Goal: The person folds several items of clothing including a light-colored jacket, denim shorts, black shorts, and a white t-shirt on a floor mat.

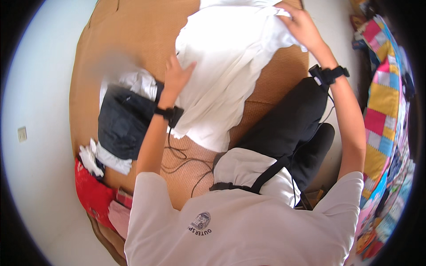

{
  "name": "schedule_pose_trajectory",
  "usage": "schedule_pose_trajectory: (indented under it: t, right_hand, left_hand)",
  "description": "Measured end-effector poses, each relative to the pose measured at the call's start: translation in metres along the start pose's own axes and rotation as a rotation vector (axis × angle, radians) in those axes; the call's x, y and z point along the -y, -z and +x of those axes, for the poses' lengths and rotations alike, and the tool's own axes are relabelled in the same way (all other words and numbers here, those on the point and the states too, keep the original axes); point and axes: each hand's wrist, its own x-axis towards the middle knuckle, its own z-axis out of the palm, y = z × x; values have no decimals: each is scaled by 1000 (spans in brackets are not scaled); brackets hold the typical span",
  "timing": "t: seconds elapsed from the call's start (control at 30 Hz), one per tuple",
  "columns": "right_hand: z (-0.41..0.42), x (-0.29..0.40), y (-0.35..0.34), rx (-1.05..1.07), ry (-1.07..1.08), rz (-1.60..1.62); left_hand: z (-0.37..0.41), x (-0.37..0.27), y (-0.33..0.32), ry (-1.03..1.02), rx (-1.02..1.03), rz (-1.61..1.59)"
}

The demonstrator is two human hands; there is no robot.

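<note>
A white cloth garment lies spread and wrinkled across the tan woven mat in front of me. At its upper right, my right hand pinches a bunched edge of the fabric between thumb and fingers. My left hand is at the garment's left edge with thumb and fingers apart. Whether its fingertips touch the fabric is hard to tell. The garment's far end runs out at the top of the picture.
Left of my forearm sits dark folded clothing with white cloth. Red cloth and pink cloth lie lower left. Black cables trail from my wrist straps. A patchwork quilt is at right; a white wall rises left.
</note>
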Motion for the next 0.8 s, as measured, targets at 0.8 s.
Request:
schedule_pose_trajectory:
  t: [0.8]
  right_hand:
    - [-135,98,188,-291,-17,32]
  left_hand:
    - [56,-222,-73,-484,776,-549]
